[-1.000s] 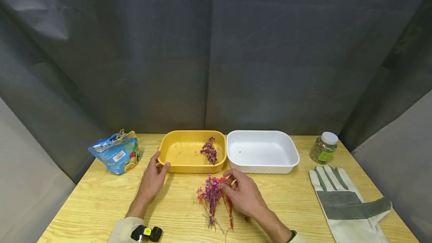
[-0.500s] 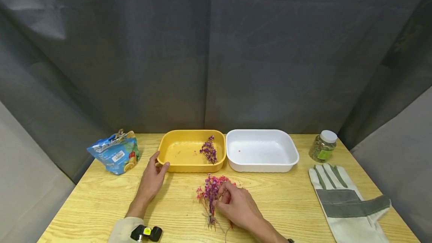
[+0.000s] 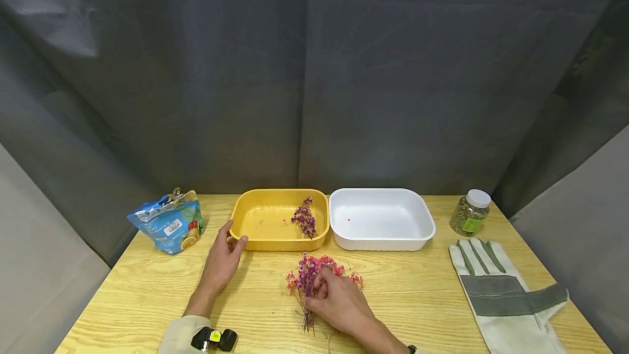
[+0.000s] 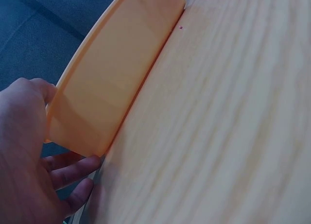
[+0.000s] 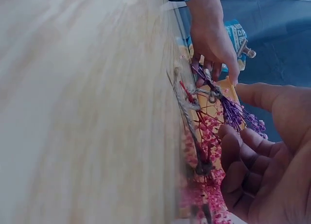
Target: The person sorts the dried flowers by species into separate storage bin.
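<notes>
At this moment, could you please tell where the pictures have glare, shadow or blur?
Head view: fairly sharp, with pale sheen on the dark curtain, upper left; left wrist view: dim and bluish, the left hand darkly shaded; right wrist view: the tabletop washed out and blurred, the lowest pink flowers soft too.

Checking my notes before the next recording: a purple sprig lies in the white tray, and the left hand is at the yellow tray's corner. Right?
Wrong tray: the head view shows the purple sprig in the yellow tray. The left hand is at that tray's corner.
</notes>
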The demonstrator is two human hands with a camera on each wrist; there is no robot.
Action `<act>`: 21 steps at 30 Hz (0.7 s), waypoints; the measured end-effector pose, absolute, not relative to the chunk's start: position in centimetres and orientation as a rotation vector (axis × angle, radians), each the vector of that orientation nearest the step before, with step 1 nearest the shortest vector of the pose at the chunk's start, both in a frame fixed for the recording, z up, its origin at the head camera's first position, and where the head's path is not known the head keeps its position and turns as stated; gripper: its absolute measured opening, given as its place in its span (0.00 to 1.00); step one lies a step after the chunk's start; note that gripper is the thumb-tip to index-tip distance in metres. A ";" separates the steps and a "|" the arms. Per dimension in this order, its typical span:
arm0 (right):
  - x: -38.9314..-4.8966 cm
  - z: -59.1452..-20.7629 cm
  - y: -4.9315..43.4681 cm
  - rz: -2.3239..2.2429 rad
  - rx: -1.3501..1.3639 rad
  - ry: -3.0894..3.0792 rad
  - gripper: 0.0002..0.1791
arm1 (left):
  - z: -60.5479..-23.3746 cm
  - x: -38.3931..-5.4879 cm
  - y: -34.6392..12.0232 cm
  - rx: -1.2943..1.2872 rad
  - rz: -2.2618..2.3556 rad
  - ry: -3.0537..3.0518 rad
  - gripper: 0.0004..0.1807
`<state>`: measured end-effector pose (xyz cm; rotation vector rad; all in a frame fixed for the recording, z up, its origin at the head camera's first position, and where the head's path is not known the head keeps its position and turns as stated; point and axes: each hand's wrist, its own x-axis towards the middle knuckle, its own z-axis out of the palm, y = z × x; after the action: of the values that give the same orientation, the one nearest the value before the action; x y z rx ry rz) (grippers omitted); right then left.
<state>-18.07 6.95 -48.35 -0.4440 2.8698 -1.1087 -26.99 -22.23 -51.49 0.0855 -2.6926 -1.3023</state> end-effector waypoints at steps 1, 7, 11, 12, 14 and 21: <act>-18.1 -48.4 6.9 -1.104 -0.433 2.872 0.19 | -51.5 -27.0 -22.2 0.084 -1.298 -2.692 0.36; -18.5 -48.8 6.6 -1.066 -0.345 2.878 0.23 | -51.7 -27.1 -22.3 0.086 -1.287 -2.685 0.36; -18.6 -48.9 6.5 -1.069 -0.332 2.874 0.22 | -51.7 -27.0 -22.3 0.086 -1.288 -2.687 0.36; -18.6 -49.0 6.5 -1.070 -0.336 2.877 0.20 | -51.7 -27.0 -22.3 0.085 -1.286 -2.688 0.36; -18.7 -49.0 6.6 -1.081 -0.333 2.871 0.18 | -51.7 -26.9 -22.3 0.082 -1.286 -2.689 0.36; -18.8 -48.6 7.1 -1.183 -0.274 2.816 0.16 | -51.6 -26.9 -22.3 0.076 -1.287 -2.690 0.36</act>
<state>-18.82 7.11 -48.59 -0.2739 2.8158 -1.1829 -26.93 -22.26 -51.60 0.0759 -2.6898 -1.2869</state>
